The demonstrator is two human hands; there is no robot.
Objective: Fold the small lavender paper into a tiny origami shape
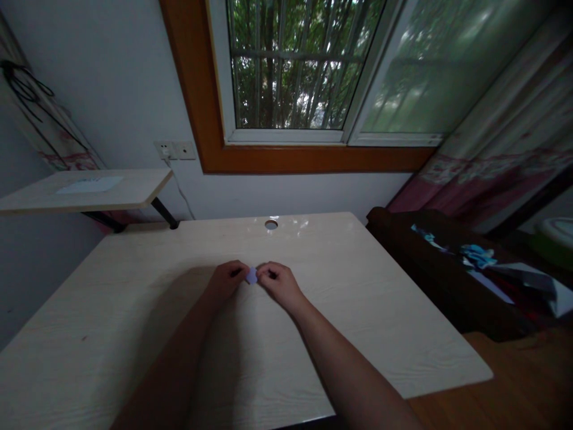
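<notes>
A small light-purple piece (251,276), flat and perhaps paper, is between my two hands just above or on the pale wooden desk (358,310). My left hand (227,279) pinches its left side with thumb and forefinger. At its right side, my right hand (281,282) has thumb and fingers pinched together on the edge. The piece is too small for me to tell its exact kind. Both forearms reach in from the bottom of the view, and the fingers partly cover the piece.
A round cable hole (271,224) is near the desk's back edge. At the left, a raised shelf (129,185) holds a white sheet (89,184). Beyond stands a window (304,71) with a wooden frame. To the right, a dark brown surface (430,269) bears crumpled papers.
</notes>
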